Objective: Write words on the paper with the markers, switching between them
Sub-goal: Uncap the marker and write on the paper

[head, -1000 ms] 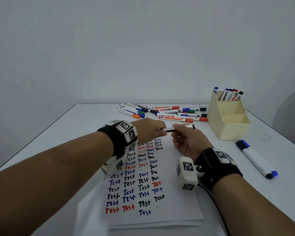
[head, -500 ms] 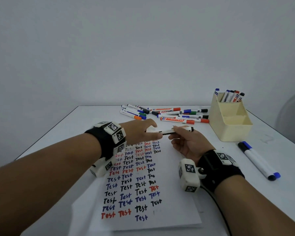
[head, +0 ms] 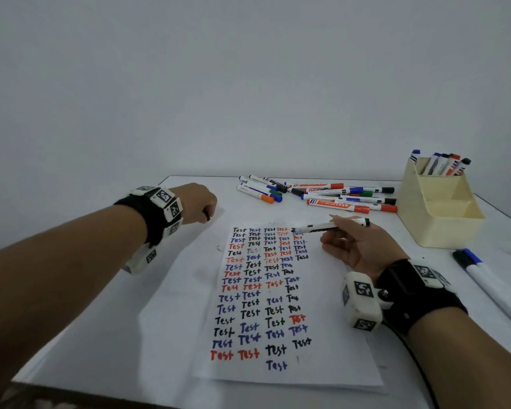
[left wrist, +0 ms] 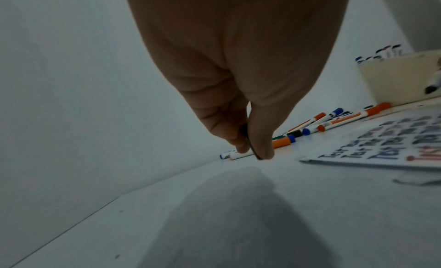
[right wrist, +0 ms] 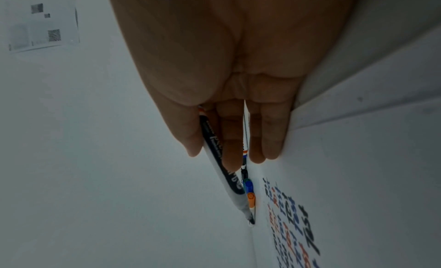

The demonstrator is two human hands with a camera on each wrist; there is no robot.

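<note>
Paper [head: 331, 320] at the table's [head: 101, 335] near edge, filled with rows of "Test". Above its far right corner, right hand [head: 363, 249] gripping an uncapped black marker [head: 325, 226], tip over the top rows. Beyond the paper's far left corner, left hand [head: 196, 203] pinching the black cap [left wrist: 243, 129]. Loose markers [head: 322, 193] along the far edge.

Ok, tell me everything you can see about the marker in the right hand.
The marker is a slim white-barrelled pen with a black printed label band and a black rear end. Its cap is off, baring a dark tip. The right hand holds it between thumb and fingers, lying nearly level, tip pointing left over the top right of the paper, by the written words. Whether the tip touches the sheet cannot be told. The left hand pinches a small dark piece, probably its cap.
</note>
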